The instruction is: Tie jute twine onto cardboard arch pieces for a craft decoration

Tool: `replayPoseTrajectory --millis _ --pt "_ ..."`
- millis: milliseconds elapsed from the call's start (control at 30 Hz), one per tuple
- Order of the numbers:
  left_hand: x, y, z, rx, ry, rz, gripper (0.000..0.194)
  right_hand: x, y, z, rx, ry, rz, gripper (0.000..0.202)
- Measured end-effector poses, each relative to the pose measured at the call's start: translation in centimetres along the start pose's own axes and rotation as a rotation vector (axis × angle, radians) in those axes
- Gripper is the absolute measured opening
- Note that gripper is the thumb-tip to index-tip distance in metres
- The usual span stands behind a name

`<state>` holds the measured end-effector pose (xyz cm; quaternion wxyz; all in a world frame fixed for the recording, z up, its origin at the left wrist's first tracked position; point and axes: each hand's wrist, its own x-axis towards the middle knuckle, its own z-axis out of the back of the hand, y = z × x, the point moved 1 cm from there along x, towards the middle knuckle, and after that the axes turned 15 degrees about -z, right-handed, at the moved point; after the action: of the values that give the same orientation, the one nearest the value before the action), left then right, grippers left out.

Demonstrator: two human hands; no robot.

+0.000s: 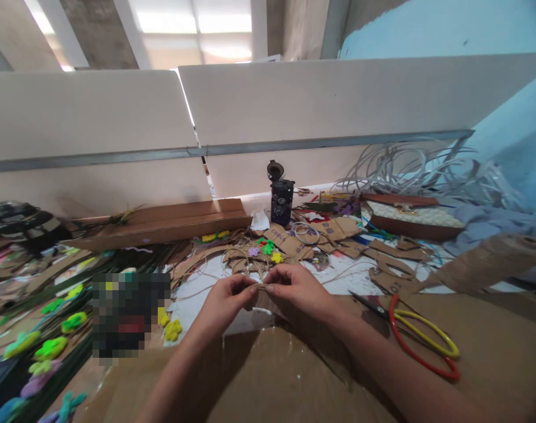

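A brown strand (261,287) is pinched between the fingertips of the left hand (235,292) and right hand (297,289). Just beyond them, small flowers (267,246) lie among twine (258,268); whether they are fastened I cannot tell, and loose strands suggest unfinished work. Scissors (392,310) crowd the right hand's outer side; the counter (268,382) nearer than both hands offers room.

Forearms (382,358) angled inward, left grip (231,295) and right grip (295,289) both in a pinch, close together.
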<state>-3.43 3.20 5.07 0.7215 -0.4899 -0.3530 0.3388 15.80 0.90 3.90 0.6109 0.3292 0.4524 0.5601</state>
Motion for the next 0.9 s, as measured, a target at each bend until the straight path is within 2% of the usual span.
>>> replayPoseTrajectory --millis 267,500,733,833,900 --pt "-0.11 0.2 -0.06 -0.002 -0.016 0.009 0.023 -0.1 -0.26 -0.26 -0.04 -0.017 0.014 0.008" --pt "-0.14 0.31 -0.26 -0.018 0.03 0.013 0.026 -0.14 -0.14 -0.33 -0.07 -0.003 0.031 0.009" --pt "-0.16 0.51 -0.18 0.134 0.049 -0.023 0.026 0.05 -0.37 -0.47 -0.107 0.011 0.053 0.011" --pt "-0.12 0.32 -0.05 0.151 0.038 -0.019 0.026 -0.06 -0.16 -0.46 -0.102 0.028 0.048 0.013" --pt "-0.07 0.31 0.05 0.152 0.008 -0.014 0.026 -0.25 0.14 -0.34 -0.113 -0.004 0.046 0.015"
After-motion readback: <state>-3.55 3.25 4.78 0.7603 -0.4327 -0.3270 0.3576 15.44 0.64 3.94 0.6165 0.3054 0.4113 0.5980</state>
